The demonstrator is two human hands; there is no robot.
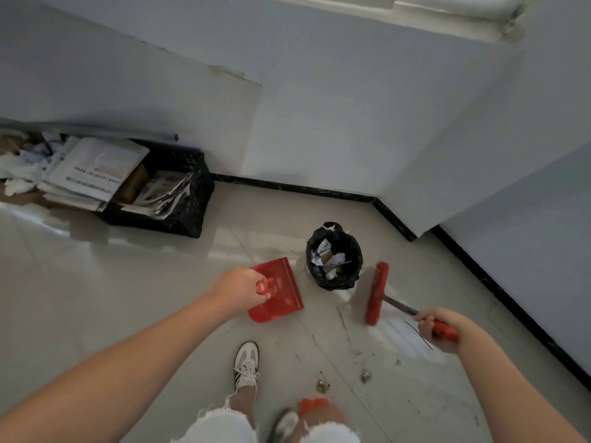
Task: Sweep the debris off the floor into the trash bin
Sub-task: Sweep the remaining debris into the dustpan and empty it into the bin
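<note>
My left hand (238, 290) grips the handle of a red dustpan (281, 290) that rests on the pale tiled floor, left of the trash bin. The small bin (334, 257) has a black liner and holds paper scraps. My right hand (439, 329) holds the red-gripped handle of a red broom (377, 294), whose brush head stands on the floor just right of the bin. Debris lies on the floor below the broom: two small crumpled bits (323, 385) (365, 376), a thin dark wire (419, 335) and scattered dark specks.
A black plastic crate (188, 199) stuffed with papers and boxes stands by the left wall. White walls with a black skirting (294, 187) form a corner behind the bin. My sneakers (245, 366) are at the bottom centre, with a blurred orange object (315, 406) beside them.
</note>
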